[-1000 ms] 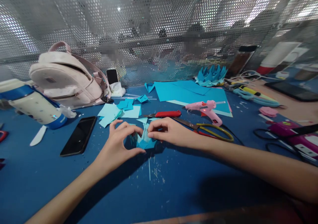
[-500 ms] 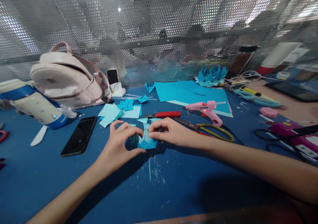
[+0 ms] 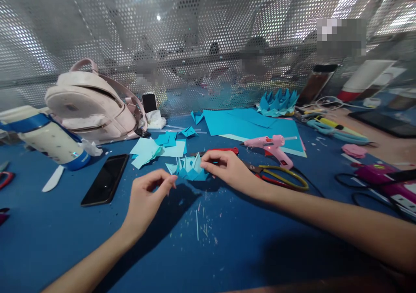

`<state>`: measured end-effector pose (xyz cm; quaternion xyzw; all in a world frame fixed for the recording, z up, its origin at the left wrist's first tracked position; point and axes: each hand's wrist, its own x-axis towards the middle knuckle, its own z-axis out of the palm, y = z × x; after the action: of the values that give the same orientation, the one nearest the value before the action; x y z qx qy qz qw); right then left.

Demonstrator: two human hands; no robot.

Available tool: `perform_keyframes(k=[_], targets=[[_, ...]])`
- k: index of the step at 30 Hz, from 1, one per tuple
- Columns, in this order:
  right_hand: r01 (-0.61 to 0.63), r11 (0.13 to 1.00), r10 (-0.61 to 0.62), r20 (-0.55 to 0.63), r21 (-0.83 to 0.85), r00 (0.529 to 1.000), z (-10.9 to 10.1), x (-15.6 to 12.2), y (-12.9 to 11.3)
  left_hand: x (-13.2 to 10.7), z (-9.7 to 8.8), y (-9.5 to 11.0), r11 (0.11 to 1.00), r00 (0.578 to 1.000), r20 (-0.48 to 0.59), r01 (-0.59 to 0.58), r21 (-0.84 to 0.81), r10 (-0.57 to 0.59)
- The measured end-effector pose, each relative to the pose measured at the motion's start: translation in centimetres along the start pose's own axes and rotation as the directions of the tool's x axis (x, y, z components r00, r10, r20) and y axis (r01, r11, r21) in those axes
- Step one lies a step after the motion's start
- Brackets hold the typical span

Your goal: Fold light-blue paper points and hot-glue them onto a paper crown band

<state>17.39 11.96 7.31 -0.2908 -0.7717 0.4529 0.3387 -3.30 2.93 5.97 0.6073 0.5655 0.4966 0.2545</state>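
A small folded-paper crown [image 3: 191,169] in light blue, with several pointed tips, is held just above the table. My right hand [image 3: 225,167] pinches its right side between thumb and fingers. At its lower left, my left hand [image 3: 147,195] has thumb and forefinger pressed together; whether anything is between them cannot be made out. Behind the crown lies a red box cutter [image 3: 224,150], partly hidden by my right hand. Scissors [image 3: 282,176] with yellow and red handles rest beyond my right wrist. A pink glue gun [image 3: 271,144] lies behind them.
Light blue paper pieces [image 3: 146,151] and large blue sheets [image 3: 240,122] lie farther back, near a finished-looking blue paper crown [image 3: 278,102]. On the left are a phone [image 3: 105,179], a tumbler [image 3: 48,137] and a backpack [image 3: 87,106]. Glue scraps [image 3: 205,230] litter the front.
My left hand has drawn back to the left, its spread thumb and fingers now pinched together. The crown sits slightly higher and shows more of its points, still in my right hand.
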Motion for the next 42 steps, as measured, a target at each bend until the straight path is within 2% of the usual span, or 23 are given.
perform_keyframes(k=[2,3,4,6,8,11,14,24,35,42], targets=[[0.028,1.0,-0.029,-0.06,-0.007,0.998,0.0,-0.1,-0.2,0.0,0.7,0.1,0.96,0.971,0.127,0.224,-0.169,-0.205],[0.056,0.998,-0.056,-0.089,-0.011,0.994,0.1,-0.2,-0.3,0.1,1.0,0.1,0.909,0.945,0.153,0.321,-0.267,-0.289],[0.083,0.996,-0.084,-0.109,-0.014,0.99,0.2,-0.2,-0.4,0.2,1.3,0.1,0.843,0.92,0.172,0.392,-0.37,-0.352],[0.11,0.994,-0.111,-0.124,-0.012,0.986,0.5,-0.5,-0.5,0.6,1.8,0.2,0.719,0.888,0.183,0.45,-0.53,-0.422],[0.094,0.996,-0.093,-0.11,0.004,0.99,0.9,-0.8,-0.5,0.9,1.9,0.1,0.656,0.881,0.165,0.445,-0.61,-0.444],[0.034,0.999,-0.033,-0.03,0.025,0.999,1.4,-1.1,-0.4,1.1,1.5,0.0,0.633,0.878,0.135,0.43,-0.643,-0.459],[-0.007,0.999,0.005,0.053,0.037,0.999,1.6,-1.2,-0.5,1.0,1.1,0.2,0.608,0.871,0.151,0.442,-0.66,-0.468],[-0.026,1.0,0.026,0.005,0.016,1.0,1.0,-0.9,-1.3,0.9,0.8,0.2,0.581,0.864,0.211,0.47,-0.664,-0.457],[-0.116,0.99,0.106,0.121,0.083,0.987,0.6,-0.2,-0.8,0.8,0.7,0.0,0.575,0.875,0.246,0.463,-0.674,-0.417],[-0.117,0.989,0.105,0.119,0.095,0.987,0.5,-0.2,-0.5,1.0,0.6,0.0,0.56,0.874,0.246,0.462,-0.688,-0.419]])
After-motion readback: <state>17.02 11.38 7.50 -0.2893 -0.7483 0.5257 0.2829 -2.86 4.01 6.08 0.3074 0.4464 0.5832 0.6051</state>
